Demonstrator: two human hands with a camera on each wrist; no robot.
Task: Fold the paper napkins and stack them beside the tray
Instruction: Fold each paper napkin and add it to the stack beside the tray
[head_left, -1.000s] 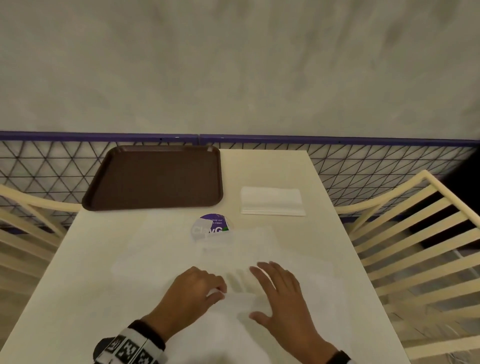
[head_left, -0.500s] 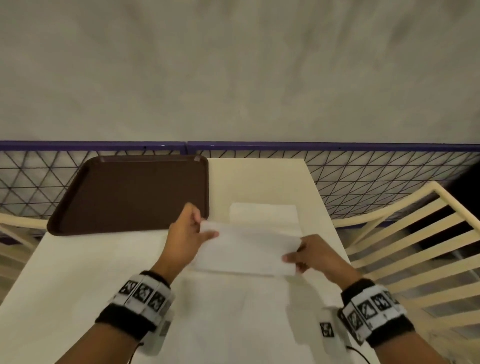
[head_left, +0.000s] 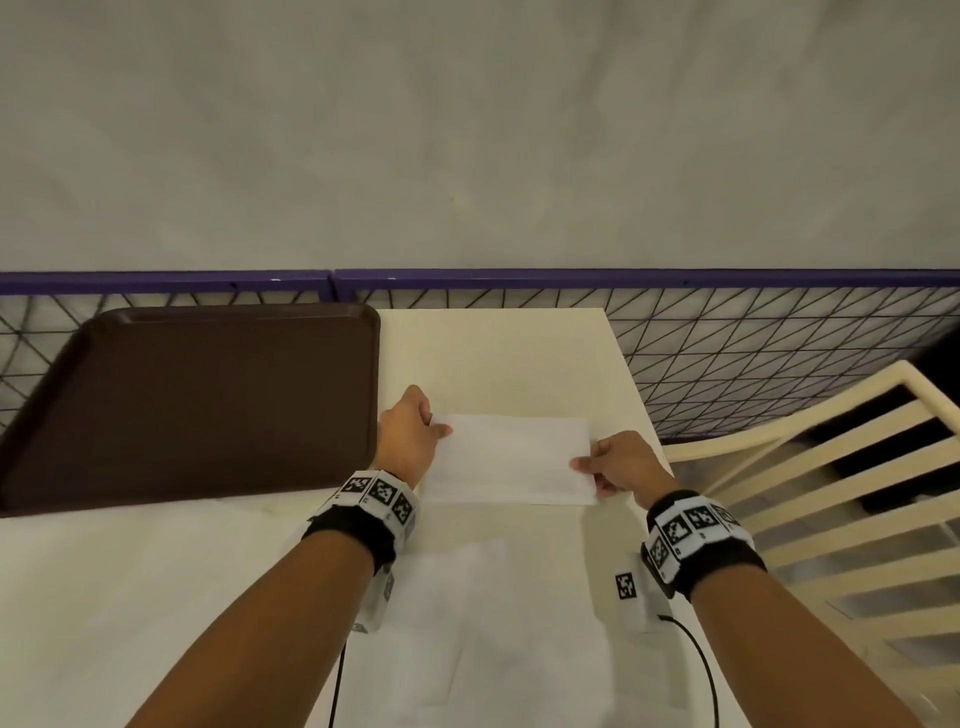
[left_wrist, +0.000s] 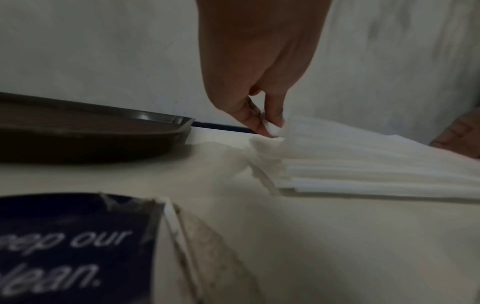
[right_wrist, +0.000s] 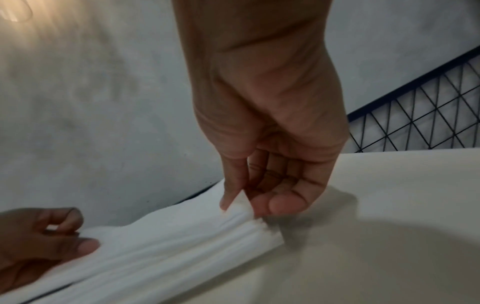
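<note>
A folded white napkin (head_left: 511, 457) lies lengthwise just right of the brown tray (head_left: 208, 405). My left hand (head_left: 440, 428) pinches its left end between thumb and fingers; the pinch shows plainly in the left wrist view (left_wrist: 270, 125). At the napkin's right end, my right hand (head_left: 586, 470) pinches a corner, thumb against forefinger (right_wrist: 241, 203). In the left wrist view the held napkin sits on top of a stack of folded napkins (left_wrist: 363, 176). From the head view the stack is hidden under it.
Unfolded white napkins (head_left: 467, 623) lie spread on the cream table (head_left: 493, 353) between my forearms. A purple sticker (left_wrist: 72, 246) is on the table near my left wrist. A cream slatted chair (head_left: 831, 493) stands at the right and a black mesh fence (head_left: 727, 338) behind.
Both hands left the near napkins, picked up the folded napkin by its ends and carried it away from me. It now sits low over the stack beside the tray.
</note>
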